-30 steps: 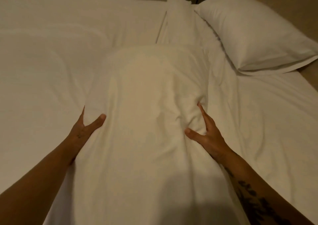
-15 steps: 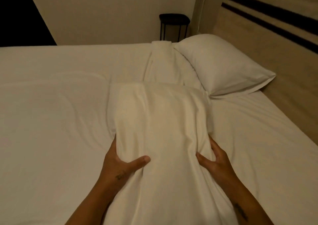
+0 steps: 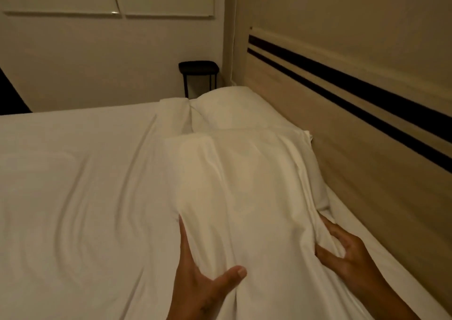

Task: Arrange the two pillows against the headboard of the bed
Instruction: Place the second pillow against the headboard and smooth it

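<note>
I hold a white pillow (image 3: 244,185) lengthwise in front of me, lifted over the bed. My left hand (image 3: 203,280) grips its left side with the thumb pressed on top. My right hand (image 3: 347,253) clutches bunched pillowcase cloth on its right side. Its far right corner reaches close to the wooden headboard (image 3: 342,129), which has two dark stripes. The second white pillow (image 3: 234,109) lies beyond it against the headboard, its near part hidden by the held pillow.
The bed (image 3: 73,185) is covered by a wrinkled white sheet spreading to the left. A small black side table (image 3: 198,75) stands past the bed's far edge by the wall. A folded strip of sheet (image 3: 171,116) lies beside the far pillow.
The held pillow has swung right, towards the headboard, and now covers part of the far pillow. My view has risen and turned right, and both hands keep their grip.
</note>
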